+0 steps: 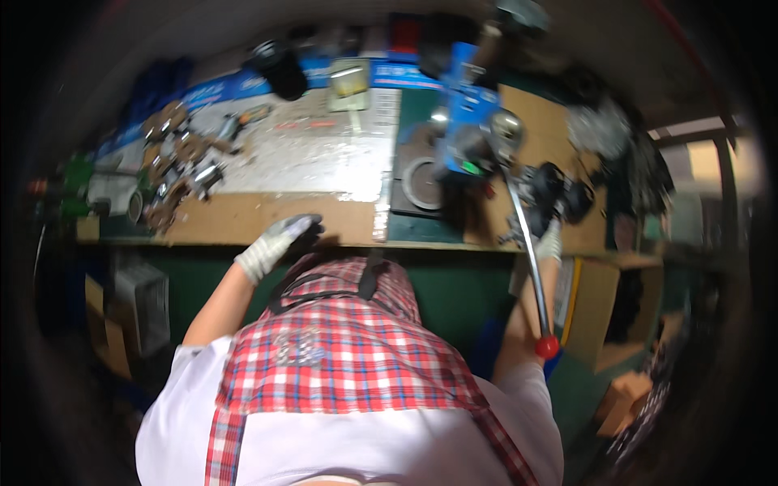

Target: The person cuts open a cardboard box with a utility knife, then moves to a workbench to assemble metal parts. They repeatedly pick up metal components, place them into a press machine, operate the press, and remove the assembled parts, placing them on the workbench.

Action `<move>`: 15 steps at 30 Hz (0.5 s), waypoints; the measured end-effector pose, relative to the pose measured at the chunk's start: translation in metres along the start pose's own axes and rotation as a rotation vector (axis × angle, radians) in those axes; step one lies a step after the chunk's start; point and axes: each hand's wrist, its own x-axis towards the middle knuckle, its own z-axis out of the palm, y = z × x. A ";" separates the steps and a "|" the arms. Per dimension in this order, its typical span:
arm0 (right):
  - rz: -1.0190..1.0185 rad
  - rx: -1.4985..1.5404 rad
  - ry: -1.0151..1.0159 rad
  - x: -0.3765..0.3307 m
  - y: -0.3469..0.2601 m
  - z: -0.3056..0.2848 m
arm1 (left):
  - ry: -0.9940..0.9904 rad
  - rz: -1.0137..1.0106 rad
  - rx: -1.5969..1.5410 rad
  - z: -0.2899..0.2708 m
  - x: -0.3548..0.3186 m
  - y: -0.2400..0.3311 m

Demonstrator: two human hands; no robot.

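Gloved right hand (550, 241) — dark parts (546, 185), workbench (425, 230)

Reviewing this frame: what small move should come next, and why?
Probably lift one of the dark parts with the right hand: it is at the near side of that cluster, while the left hand seems to hold nothing. Blur hides the right hand's grip.

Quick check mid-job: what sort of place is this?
Probably a small assembly workshop: I see a blue machine with a long, red-knobbed lever, metal parts clustered at left, and dark rounded parts by the gloved right hand.
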 end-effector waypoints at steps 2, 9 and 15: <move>-0.054 0.120 0.213 0.043 -0.018 -0.089 | -0.003 -0.027 0.001 -0.022 0.027 -0.004; -0.469 -0.416 0.439 0.036 -0.003 -0.078 | 1.260 -0.005 1.053 -0.198 0.073 -0.011; -0.075 -0.536 0.369 -0.056 0.195 -0.069 | 1.198 -0.259 0.923 -0.388 0.093 -0.034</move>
